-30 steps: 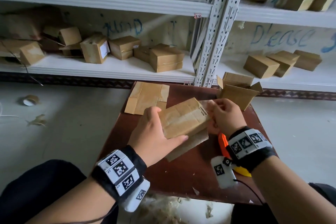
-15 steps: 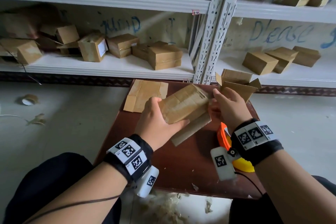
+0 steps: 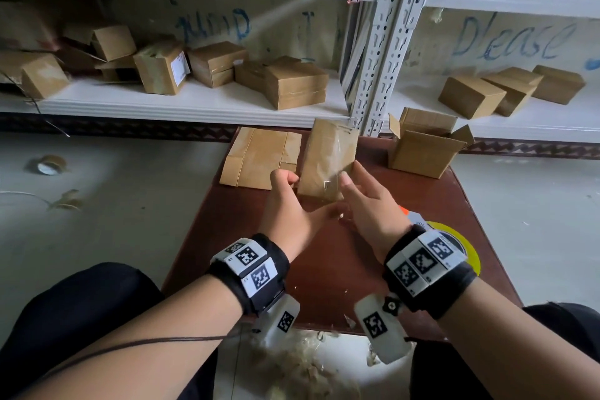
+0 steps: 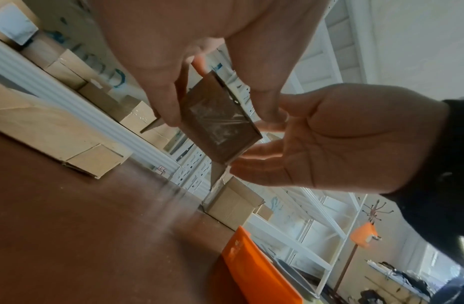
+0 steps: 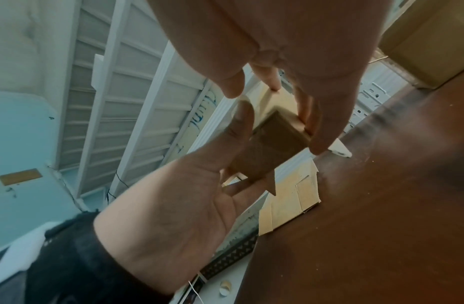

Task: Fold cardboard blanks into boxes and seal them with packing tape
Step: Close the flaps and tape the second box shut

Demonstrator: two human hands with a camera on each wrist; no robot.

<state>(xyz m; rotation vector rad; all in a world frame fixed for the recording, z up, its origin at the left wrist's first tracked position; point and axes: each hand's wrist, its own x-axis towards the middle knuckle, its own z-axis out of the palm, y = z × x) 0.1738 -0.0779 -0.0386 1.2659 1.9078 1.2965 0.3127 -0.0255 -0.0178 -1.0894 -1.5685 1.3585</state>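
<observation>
A small brown box sealed with clear tape stands on end in the air above the far half of the brown table. My left hand grips its lower left edge with curled fingers, and in the left wrist view thumb and fingers pinch the box. My right hand lies against the lower right side with fingers straight, only the tips touching the box. A stack of flat cardboard blanks lies on the table just left of the box.
An unsealed box with its flaps up stands at the table's far right. An orange and yellow tape dispenser lies under my right wrist. White shelving behind holds several finished boxes. A tape roll lies on the floor, left.
The box has gone from lying tilted between my hands to standing on end, farther forward and higher. Both hands have reached out with it, and the right hand's fingers have straightened.
</observation>
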